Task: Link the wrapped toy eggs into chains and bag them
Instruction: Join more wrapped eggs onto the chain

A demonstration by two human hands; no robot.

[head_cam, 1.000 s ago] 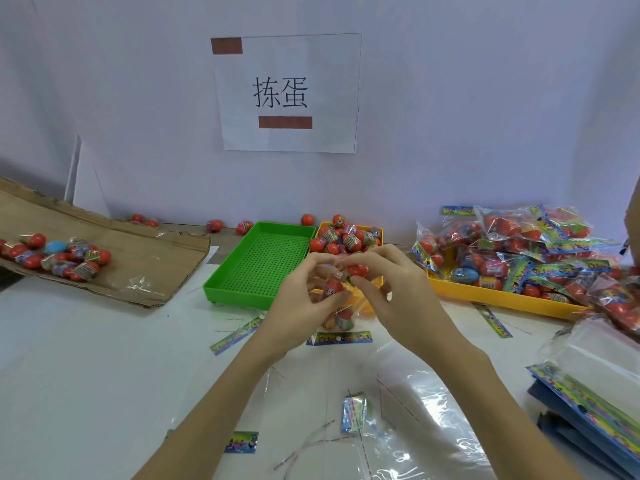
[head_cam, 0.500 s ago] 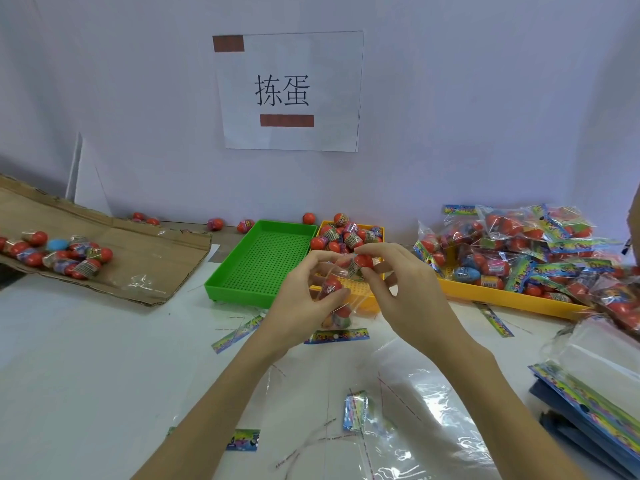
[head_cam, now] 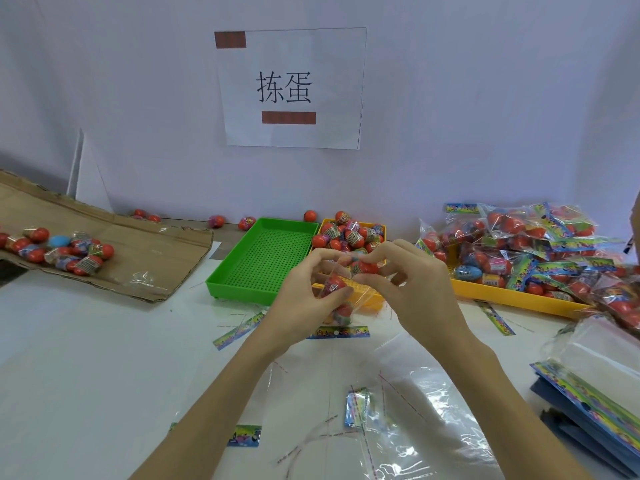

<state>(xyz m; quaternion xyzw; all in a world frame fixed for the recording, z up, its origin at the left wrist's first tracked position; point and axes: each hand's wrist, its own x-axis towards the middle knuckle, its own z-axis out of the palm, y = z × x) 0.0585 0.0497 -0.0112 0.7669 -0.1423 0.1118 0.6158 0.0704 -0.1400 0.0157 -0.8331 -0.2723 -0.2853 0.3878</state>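
Since a moment ago the hands have hardly moved; the right hand (head_cam: 412, 289) has turned the top egg (head_cam: 363, 267) a little and keeps it at the same spot, in the middle of the frame above the bench (head_cam: 86, 358).

The left hand (head_cam: 304, 299) has its grip closed around a short chain of wrapped eggs (head_cam: 335, 287) that hangs down from it, with the thumb pressed on one red egg. The right hand's grip is narrow: its fingertips pinch the top egg by its clear wrapper. It looks like the two are held close so the wrappers can be joined, making the chain one egg longer. The chain hangs free, so it is not lying on anything.

Just behind the hands sits a small yellow tray (head_cam: 372, 297) with loose wrapped eggs (head_cam: 349, 232) piled at its far end, easy to reach for the next one. Beside it, to the left, is a green tray (head_cam: 242, 289) with nothing in it. At the right of the frame a bigger yellow tray (head_cam: 502, 297) holds filled bags (head_cam: 540, 237). A clear bag (head_cam: 415, 410) lies flat at the bottom middle, probably waiting for the finished chain. More eggs lie on cardboard (head_cam: 145, 258) at the left. A paper sign (head_cam: 291, 88) hangs on the wall.

Nothing blocks the hands, but they hide part of the chain, so I cannot count its eggs.
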